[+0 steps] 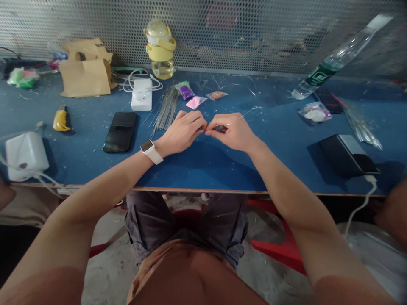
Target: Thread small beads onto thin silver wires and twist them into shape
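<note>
My left hand (183, 130), with a white watch (151, 151) on the wrist, and my right hand (231, 130) meet fingertip to fingertip over the blue table (203, 161). Both are pinched closed on a thin wire (246, 113) that runs from the right fingers up and to the right. What lies between the fingertips is too small to make out. A bundle of thin wires (165, 109) lies just beyond my left hand. Small bags of purple (186, 90), pink (194, 102) and orange (216, 95) bits lie behind the hands.
A black phone (120, 131), a white power strip (142, 94), a yellow cutter (60, 120), a white box (26, 155) and a paper bag (85, 72) are left. A yellow bottle (160, 50) stands at the mesh wall. Right: a clear bottle (333, 59), a black power bank (348, 154).
</note>
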`<state>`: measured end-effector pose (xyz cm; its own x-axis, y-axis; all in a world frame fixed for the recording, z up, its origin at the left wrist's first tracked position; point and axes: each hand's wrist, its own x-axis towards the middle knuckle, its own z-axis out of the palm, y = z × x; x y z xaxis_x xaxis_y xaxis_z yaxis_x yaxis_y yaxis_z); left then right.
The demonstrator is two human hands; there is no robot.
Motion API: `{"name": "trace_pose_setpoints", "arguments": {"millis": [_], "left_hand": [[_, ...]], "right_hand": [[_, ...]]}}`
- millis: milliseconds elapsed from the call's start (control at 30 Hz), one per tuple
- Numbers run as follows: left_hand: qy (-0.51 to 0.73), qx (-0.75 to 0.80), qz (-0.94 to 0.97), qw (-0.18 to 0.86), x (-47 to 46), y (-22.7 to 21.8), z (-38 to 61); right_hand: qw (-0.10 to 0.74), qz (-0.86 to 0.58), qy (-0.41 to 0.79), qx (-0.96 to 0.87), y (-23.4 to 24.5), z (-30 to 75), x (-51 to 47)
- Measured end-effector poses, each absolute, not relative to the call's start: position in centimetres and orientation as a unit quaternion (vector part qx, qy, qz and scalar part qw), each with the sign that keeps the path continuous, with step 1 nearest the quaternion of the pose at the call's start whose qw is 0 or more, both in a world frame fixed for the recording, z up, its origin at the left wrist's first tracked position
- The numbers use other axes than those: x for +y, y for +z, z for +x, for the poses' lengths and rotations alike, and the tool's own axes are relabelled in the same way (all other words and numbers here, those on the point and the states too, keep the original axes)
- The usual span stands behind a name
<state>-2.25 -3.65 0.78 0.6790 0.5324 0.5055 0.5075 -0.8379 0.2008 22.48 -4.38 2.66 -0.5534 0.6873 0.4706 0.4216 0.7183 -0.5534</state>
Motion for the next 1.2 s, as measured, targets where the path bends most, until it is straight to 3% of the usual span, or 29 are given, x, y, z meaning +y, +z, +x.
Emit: {"name": "trace_pose_setpoints", "arguments": {"millis": [267,467,533,600,700,767,900,1200], "left_hand": [[0.271,0.286,0.919,0.024,-3.6,0.4,-2.2],[0.362,0.305,0.88,0.049,-3.1,0.7,-2.3],[0.42,0.302,0.847,0.122,-3.1,1.1,-2.3],[0.461,0.272,0.802,0.264,-3.1,1.4,-2.3],[0.469,0.211,0.71,0.481,-3.3,1.6,-1.9],[0.464,0.197,0.659,0.558,-3.5,1.6,-1.6],[0.446,0.199,0.634,0.6,-4.0,1.6,-1.3],[0.453,0.2,0.637,0.591,-4.2,2.1,-1.1]], "right_hand": [[0.311,-0.319,0.14,-0.884,2.6,22.6,-4.3],[0.348,-0.358,0.168,-0.85,2.7,22.5,-4.1],[0.369,-0.372,0.164,-0.836,2.6,22.5,-4.0],[0.392,-0.382,0.151,-0.823,2.6,22.4,-3.9],[0.442,-0.391,0.135,-0.796,2.7,22.0,-4.2],[0.483,-0.393,0.127,-0.772,2.9,21.6,-4.6],[0.526,-0.383,0.134,-0.748,3.5,20.8,-5.8],[0.534,-0.353,0.166,-0.75,3.4,19.8,-6.7]]}}
